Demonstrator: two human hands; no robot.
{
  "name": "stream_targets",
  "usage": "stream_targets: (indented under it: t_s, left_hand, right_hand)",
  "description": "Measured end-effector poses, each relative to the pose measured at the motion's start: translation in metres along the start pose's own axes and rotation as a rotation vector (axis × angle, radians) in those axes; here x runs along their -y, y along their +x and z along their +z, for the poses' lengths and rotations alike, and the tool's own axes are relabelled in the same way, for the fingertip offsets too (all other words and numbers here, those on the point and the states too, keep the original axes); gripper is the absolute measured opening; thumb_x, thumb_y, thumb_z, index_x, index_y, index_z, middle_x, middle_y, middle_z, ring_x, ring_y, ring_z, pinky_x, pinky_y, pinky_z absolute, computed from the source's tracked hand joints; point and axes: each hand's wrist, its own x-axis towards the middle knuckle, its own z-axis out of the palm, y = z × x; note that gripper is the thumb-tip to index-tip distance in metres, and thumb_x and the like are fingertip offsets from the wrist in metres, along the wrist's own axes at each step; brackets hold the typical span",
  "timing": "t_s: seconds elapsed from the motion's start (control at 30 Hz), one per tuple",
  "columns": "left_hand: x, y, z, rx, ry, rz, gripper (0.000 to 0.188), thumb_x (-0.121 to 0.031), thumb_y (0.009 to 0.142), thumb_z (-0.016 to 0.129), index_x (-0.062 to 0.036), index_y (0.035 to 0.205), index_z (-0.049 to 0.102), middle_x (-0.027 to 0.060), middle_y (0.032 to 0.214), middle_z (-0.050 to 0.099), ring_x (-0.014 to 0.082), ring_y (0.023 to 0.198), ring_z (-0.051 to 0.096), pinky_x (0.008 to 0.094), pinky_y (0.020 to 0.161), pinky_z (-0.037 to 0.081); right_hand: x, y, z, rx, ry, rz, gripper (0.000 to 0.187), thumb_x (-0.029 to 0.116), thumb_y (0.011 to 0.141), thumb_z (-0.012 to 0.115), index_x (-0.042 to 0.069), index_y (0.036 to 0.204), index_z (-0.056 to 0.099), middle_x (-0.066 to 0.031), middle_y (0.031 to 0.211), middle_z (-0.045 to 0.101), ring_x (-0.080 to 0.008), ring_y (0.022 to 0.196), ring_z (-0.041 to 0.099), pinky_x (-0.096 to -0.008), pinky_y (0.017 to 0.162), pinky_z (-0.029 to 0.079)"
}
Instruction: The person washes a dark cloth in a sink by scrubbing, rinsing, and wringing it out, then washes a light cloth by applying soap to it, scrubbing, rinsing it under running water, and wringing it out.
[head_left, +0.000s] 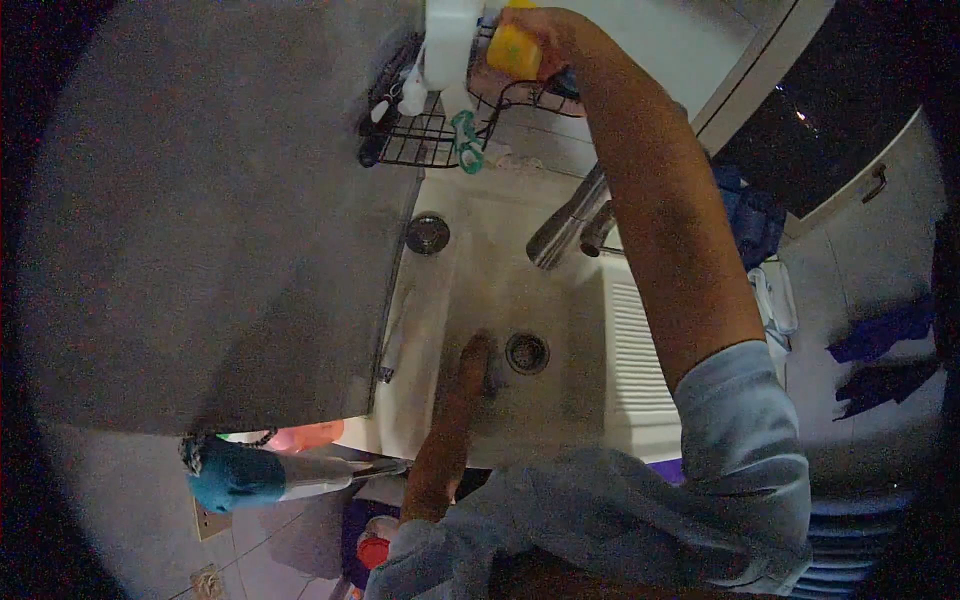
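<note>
My right arm stretches far forward over the sink. At the black wire rack (420, 140), my right hand (557, 42) is closed round a yellow block-shaped object (515, 52); its exact kind is not clear. My left hand (479, 352) is low inside the pale sink (500, 215), just left of the round drain (527, 353). A small dark patch lies beside it, and its fingers are too dim to make out. On the rack are a white container (447, 45) and a green looped item (466, 143).
A metal faucet (560, 230) juts over the basin beside my right forearm. To its right is a ribbed white drainboard (640, 350). A second drain (428, 234) sits farther back. A grey panel (210, 220) borders the sink's left, with a teal-and-white bottle-like object (240, 475) below.
</note>
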Motion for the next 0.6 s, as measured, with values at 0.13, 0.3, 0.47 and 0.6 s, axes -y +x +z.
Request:
stream_targets:
  t_s: [0.13, 0.3, 0.47, 0.6]
  left_hand:
    - [0.04, -0.025, 0.037, 0.164, 0.07, -0.332, 0.042, -0.029, 0.072, 0.043, -0.0014, 0.104, 0.039, 0.0125, 0.105, 0.04, 0.0194, 0.095, 0.039, 0.0296, 0.076, 0.033]
    - [-0.089, 0.022, -0.23, 0.205, -1.618, -1.032, 0.037, -0.03, 0.074, 0.036, -0.0027, 0.099, 0.043, 0.0117, 0.098, 0.045, 0.0221, 0.086, 0.044, 0.0323, 0.072, 0.036]
    - [-0.099, 0.018, -0.228, 0.201, -2.026, -0.92, 0.037, -0.031, 0.074, 0.038, -0.0041, 0.098, 0.044, 0.0112, 0.097, 0.045, 0.0235, 0.083, 0.046, 0.0333, 0.072, 0.037]
    - [-0.116, 0.033, -0.257, 0.084, -1.906, -0.586, 0.036, -0.032, 0.073, 0.043, -0.0033, 0.093, 0.045, 0.0088, 0.091, 0.048, 0.0212, 0.081, 0.047, 0.0335, 0.071, 0.038]
  right_hand:
    - [0.051, -0.053, 0.028, 0.616, 0.07, -0.114, 0.048, 0.044, 0.073, 0.037, 0.001, 0.092, 0.046, -0.0136, 0.087, 0.05, -0.027, 0.073, 0.051, -0.0407, 0.063, 0.042]
    - [0.017, -0.187, 0.013, 0.404, 0.468, -0.386, 0.042, 0.041, 0.072, 0.039, 0.003, 0.084, 0.051, -0.0132, 0.076, 0.054, -0.0267, 0.066, 0.052, -0.0375, 0.059, 0.043]
    - [-0.074, -0.268, 0.039, 0.484, 0.858, -0.543, 0.06, 0.044, 0.063, 0.043, 0.002, 0.105, 0.032, -0.016, 0.091, 0.041, -0.0233, 0.073, 0.046, -0.0396, 0.063, 0.039]
    - [-0.136, -0.298, 0.054, 0.685, 1.088, -0.215, 0.065, 0.046, 0.063, 0.041, 0.003, 0.11, 0.028, -0.0117, 0.081, 0.04, -0.0202, 0.064, 0.043, -0.0342, 0.056, 0.037]
